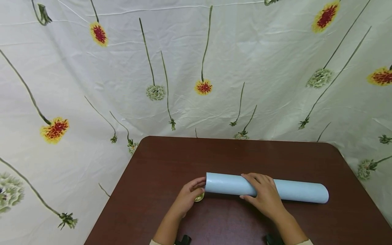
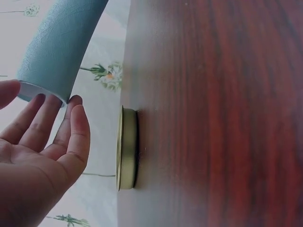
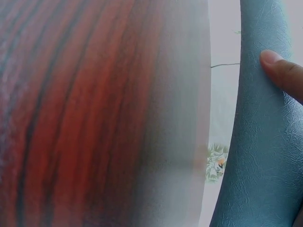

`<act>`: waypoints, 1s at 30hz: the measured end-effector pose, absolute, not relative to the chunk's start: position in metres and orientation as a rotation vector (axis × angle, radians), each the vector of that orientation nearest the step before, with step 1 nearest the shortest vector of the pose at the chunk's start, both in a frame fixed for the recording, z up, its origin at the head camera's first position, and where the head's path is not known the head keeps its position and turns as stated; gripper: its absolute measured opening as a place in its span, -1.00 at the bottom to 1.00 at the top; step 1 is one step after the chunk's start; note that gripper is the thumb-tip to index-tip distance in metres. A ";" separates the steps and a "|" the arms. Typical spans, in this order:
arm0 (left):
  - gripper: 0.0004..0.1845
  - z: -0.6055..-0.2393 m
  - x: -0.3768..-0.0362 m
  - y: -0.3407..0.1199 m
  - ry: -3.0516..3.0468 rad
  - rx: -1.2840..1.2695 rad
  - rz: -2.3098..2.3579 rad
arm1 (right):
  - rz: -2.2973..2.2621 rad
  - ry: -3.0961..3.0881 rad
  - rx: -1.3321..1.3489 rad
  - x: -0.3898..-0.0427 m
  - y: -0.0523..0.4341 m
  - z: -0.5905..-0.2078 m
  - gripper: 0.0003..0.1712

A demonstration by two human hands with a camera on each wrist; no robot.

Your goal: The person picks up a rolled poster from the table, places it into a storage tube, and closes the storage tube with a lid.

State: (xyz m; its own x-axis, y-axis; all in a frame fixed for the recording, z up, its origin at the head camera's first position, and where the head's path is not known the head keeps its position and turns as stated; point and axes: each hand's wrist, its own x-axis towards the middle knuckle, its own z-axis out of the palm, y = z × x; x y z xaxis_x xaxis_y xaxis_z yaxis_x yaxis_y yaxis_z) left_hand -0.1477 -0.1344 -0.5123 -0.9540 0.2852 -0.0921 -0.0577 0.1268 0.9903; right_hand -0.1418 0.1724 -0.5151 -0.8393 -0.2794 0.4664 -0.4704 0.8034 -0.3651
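A long pale blue tube (image 1: 300,190) lies crosswise in the head view. My right hand (image 1: 266,195) grips it near the middle, fingers over the far side and thumb on the near side. At the tube's left end is my left hand (image 1: 189,196). In the left wrist view its fairly straight fingers (image 2: 45,120) reach to the open end of the tube (image 2: 61,47), some fingertips just inside the rim, and the thumb is beside the edge. A shallow round gold lid (image 2: 129,149) sits on the table below the left hand, partly hidden in the head view.
The dark reddish-brown table (image 1: 171,160) has rounded far corners. Behind and beside it hangs a white cloth (image 1: 122,78) printed with flowers. Two small black objects (image 1: 185,240) show at the lower edge of the head view, close to the forearms.
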 end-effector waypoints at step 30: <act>-0.22 -0.514 -0.161 -0.152 2.859 0.414 0.913 | 0.643 -2.578 0.564 -0.149 0.192 -0.515 -0.05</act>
State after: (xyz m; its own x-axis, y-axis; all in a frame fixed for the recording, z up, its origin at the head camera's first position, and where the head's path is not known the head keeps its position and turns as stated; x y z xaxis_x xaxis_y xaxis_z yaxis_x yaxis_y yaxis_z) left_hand -0.1609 -0.1519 -0.5140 -0.9565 0.2908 -0.0231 0.2237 0.7819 0.5820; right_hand -0.1495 0.1916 -0.5149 -0.8286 -0.2788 0.4855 -0.4742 0.8104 -0.3440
